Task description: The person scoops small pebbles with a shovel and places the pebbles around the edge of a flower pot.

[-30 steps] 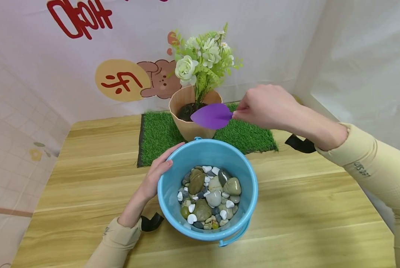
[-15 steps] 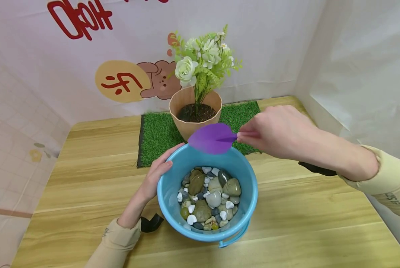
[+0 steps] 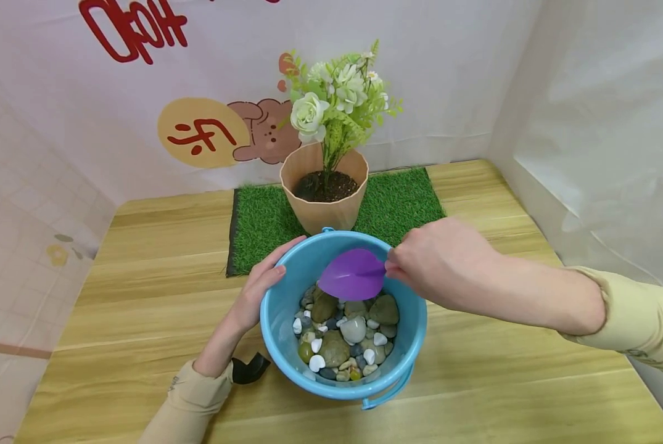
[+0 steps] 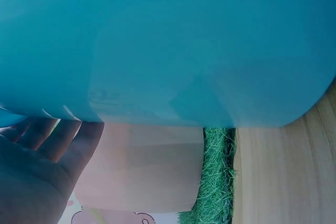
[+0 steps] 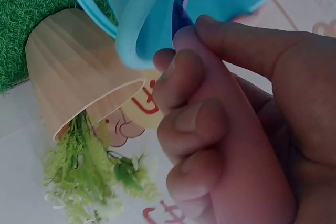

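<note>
The bench's near edge (image 3: 503, 364) drops out of sight, and the purple trowel (image 3: 353, 275) hides some of the glossy pebbles (image 3: 333, 349). The right hand (image 3: 448, 265) covers its handle from above; at the right wrist, curled fingers grasp that smooth, tapering handle (image 5: 247, 161). The leaf-shaped blade juts out beyond them, over the pebbles and inside the rim of the round blue plastic bucket (image 3: 339, 393). The left hand (image 3: 256, 293) holds the bucket's side towards the bench's left edge, thumb hooked over the rim, fingers against the outer wall; their tips are hard to make out. Towards the bench's far edge, a ribbed, peach-coloured pot (image 3: 331, 216) of white flowers (image 3: 342, 98) stands on bristly green turf (image 3: 406, 197).
</note>
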A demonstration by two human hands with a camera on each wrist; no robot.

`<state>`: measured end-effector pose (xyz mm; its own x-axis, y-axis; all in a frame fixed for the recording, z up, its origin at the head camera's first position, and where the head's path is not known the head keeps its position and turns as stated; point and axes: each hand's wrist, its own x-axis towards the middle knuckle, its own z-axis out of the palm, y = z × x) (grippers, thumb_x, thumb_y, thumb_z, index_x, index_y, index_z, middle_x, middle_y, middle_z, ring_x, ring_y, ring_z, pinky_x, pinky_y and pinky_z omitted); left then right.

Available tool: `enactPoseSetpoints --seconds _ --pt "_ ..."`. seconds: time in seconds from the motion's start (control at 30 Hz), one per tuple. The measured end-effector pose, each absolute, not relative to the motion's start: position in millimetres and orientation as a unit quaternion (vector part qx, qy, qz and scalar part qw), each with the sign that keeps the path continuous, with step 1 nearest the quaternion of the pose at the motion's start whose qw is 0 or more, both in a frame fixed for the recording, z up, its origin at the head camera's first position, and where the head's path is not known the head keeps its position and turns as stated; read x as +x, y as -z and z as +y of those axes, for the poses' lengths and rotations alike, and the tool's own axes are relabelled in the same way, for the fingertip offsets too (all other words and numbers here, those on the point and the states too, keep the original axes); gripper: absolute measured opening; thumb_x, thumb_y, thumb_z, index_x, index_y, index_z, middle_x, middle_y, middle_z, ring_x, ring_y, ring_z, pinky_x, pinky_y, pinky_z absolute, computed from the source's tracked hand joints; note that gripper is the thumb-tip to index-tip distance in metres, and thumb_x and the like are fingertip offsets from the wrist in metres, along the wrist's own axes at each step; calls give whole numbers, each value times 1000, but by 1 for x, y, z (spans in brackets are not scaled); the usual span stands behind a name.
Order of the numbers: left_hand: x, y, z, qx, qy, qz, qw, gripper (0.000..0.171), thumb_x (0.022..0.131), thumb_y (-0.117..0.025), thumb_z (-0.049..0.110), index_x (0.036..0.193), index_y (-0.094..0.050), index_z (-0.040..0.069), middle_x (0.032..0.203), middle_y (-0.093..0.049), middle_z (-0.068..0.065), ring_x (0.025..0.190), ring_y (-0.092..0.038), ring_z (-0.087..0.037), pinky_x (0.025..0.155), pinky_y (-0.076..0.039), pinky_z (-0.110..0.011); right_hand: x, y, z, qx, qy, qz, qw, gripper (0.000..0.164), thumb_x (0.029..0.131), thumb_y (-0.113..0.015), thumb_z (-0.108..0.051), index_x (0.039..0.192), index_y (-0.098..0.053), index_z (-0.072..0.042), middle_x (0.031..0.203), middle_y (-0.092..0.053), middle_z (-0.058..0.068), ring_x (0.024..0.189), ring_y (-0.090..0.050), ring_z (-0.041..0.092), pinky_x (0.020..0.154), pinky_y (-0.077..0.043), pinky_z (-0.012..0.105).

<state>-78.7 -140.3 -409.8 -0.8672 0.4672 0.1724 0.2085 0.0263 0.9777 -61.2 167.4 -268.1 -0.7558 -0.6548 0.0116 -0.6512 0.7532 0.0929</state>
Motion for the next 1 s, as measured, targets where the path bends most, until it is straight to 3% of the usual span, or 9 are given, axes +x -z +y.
enactPoseSetpoints --seconds 0.2,0.4,0.5,0.8,1.0 --pt "-79 408 -140 238 -657 708 107 62 104 -33 20 163 -33 1 160 -43 -33 133 -59 2 106 -54 -30 -60 273 159 368 86 -924 56 54 96 -73 -24 57 -36 -24 54 -46 -8 49 -40 11 43 -35 30" --pt "-79 408 -141 233 -658 709 104 62 104 -33 20 163 -34 1 161 -43 -32 133 -59 2 106 -55 -32 -60 276 153 404 149 -899 83 30 80 -79 0 66 -60 -19 62 -61 -1 52 -52 13 46 -48 32" --pt "-79 408 -142 231 -659 708 107 62 104 -33 20 163 -34 2 161 -43 -32 132 -59 2 106 -55 -35 -60 281 149 422 174 -883 105 24 78 -79 2 69 -64 -15 64 -61 0 54 -53 14 49 -51 31" --pt "-78 410 -141 236 -657 709 104 62 104 -32 20 163 -33 1 161 -43 -32 132 -59 2 106 -55 -36 -59 296 145 453 286 -814 223 36 80 -70 -3 59 -44 -17 56 -38 -6 54 -25 9 45 -29 19" --pt "-79 411 -141 234 -658 709 101 62 104 -33 20 163 -34 1 160 -44 -32 132 -60 0 107 -56 -40 -63 298 145 470 254 -824 189 37 80 -73 -3 57 -50 -20 57 -51 -3 52 -36 11 46 -41 24"
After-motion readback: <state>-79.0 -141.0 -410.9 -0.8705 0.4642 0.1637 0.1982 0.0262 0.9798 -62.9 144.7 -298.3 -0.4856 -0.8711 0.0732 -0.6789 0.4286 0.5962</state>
